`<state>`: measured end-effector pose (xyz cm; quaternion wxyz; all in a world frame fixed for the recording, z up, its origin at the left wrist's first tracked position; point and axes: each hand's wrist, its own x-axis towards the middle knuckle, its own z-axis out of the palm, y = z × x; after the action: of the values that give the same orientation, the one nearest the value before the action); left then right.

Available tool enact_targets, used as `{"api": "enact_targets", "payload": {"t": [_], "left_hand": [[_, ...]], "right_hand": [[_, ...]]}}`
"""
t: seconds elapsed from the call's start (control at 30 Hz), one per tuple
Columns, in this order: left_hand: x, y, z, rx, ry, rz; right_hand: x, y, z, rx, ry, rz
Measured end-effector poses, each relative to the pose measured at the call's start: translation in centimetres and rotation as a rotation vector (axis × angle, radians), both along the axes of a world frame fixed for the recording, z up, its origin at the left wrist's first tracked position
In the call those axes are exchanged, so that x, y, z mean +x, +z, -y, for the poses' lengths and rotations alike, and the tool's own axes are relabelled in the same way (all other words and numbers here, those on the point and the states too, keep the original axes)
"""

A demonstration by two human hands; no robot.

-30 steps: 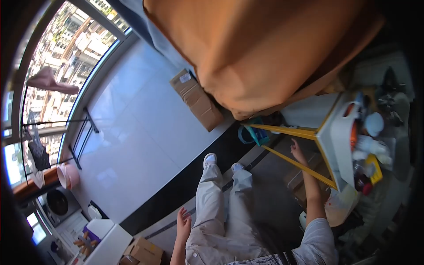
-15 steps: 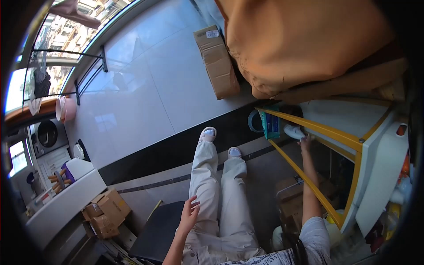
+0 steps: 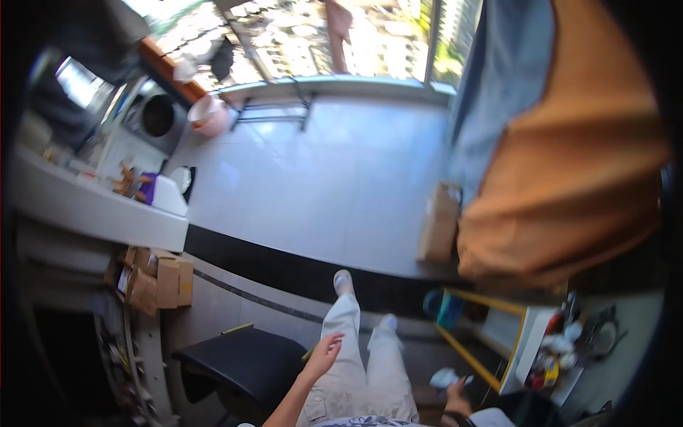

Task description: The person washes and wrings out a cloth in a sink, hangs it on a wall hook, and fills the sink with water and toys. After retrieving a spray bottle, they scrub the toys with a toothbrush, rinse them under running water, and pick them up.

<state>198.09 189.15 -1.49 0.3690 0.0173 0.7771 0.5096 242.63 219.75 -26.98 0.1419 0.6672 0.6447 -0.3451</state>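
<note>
My left hand (image 3: 326, 354) hovers over my left thigh, its fingers loosely bent and apart, with nothing in it. Low on the right, my right hand (image 3: 459, 388) is closed on a small white, soft-looking thing (image 3: 442, 376). What kind of thing it is I cannot make out. It hangs beside my right leg, left of the yellow-framed rack (image 3: 469, 359). A teal packet (image 3: 451, 310) is at the rack's far end. A black chair seat (image 3: 238, 359) is left of my left forearm.
Cardboard boxes (image 3: 167, 279) are stacked at left under a white counter (image 3: 107, 213). A long carton (image 3: 439, 224) stands by an orange-brown curtain-like cover (image 3: 569, 185). Pink buckets (image 3: 208, 116) and a black metal rack (image 3: 270, 114) are near the window. Assorted items (image 3: 558, 349) fill the right side.
My right hand has drawn back from inside the yellow-framed rack toward my body, bringing the white thing. The view has turned up toward the window. My left hand stays over my thigh.
</note>
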Motion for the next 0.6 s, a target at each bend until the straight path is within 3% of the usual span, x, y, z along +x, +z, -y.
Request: {"api": "enact_targets", "payload": {"t": [0.1,0.4,0.53,0.6], "left_hand": [[-2.6,4.5,1.0,0.008,0.055,-0.037],[-13.7,7.9,10.4,0.049,0.382,-0.291],[-20.6,11.8,16.3,0.005,0.452,-0.408],[-24.1,12.4,19.6,-0.097,0.453,-0.53]], "right_hand": [[-3.1,1.4,0.8,0.049,0.461,0.181],[-33.8,7.5,2.4,-0.063,0.85,0.138],[-47.6,8.8,4.1,-0.02,0.962,0.032],[-57.4,15.8,8.7,0.2,1.038,-0.132]]}}
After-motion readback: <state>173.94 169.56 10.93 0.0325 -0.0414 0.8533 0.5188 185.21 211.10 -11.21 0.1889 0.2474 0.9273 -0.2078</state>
